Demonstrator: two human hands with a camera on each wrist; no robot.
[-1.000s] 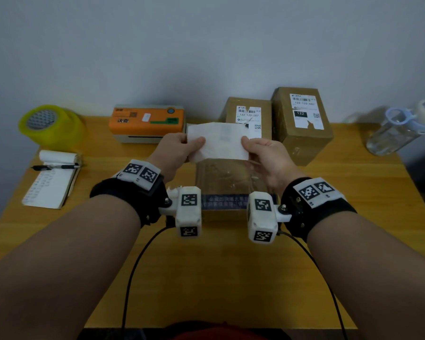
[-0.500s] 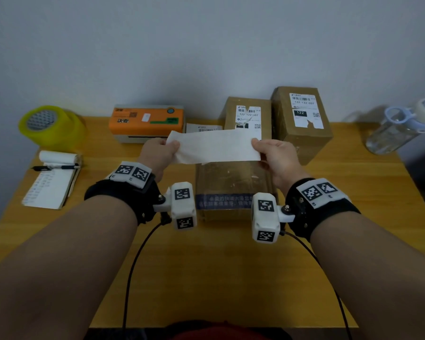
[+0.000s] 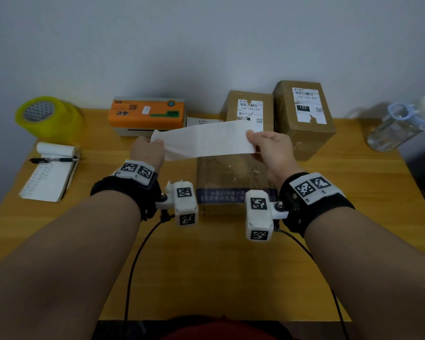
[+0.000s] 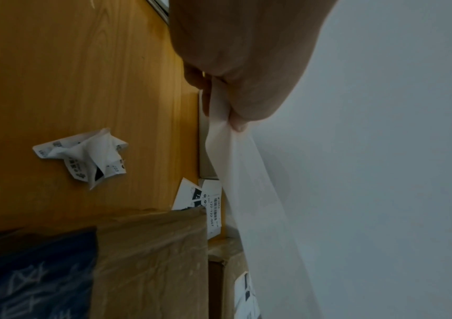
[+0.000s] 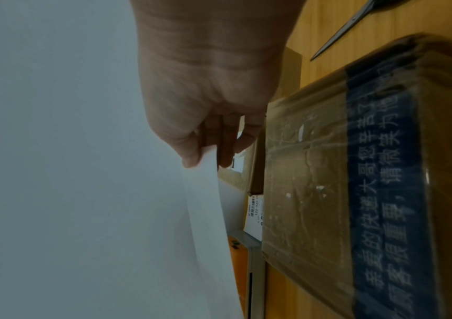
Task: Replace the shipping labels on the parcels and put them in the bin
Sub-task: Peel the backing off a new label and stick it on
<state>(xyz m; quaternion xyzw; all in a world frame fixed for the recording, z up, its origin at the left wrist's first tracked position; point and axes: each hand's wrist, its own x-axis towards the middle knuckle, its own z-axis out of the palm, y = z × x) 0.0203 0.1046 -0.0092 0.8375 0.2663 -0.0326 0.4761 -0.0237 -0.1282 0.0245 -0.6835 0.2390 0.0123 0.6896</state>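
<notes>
A long white label sheet (image 3: pixel 204 141) hangs stretched in the air between my two hands. My left hand (image 3: pixel 155 142) pinches its left end, shown close up in the left wrist view (image 4: pixel 227 114). My right hand (image 3: pixel 252 141) pinches the right end between thumb and fingers (image 5: pixel 192 159). Right below the sheet lies a brown parcel (image 3: pixel 231 177) with a blue printed tape band and no label on top. Two more brown parcels (image 3: pixel 249 104) (image 3: pixel 304 114) stand behind it, each with a torn white label.
An orange label printer (image 3: pixel 146 114) sits at the back, with a loose label (image 3: pixel 199 121) beside it. Yellow tape roll (image 3: pixel 47 116), notepad (image 3: pixel 47 177) and pen (image 3: pixel 52 159) lie left; a bottle (image 3: pixel 402 123) right. A crumpled label (image 4: pixel 83 157) and scissors (image 5: pixel 342 30) lie on the table.
My hands have drawn apart, the left one moving left, and the white sheet between them has grown from a short piece to a long strip.
</notes>
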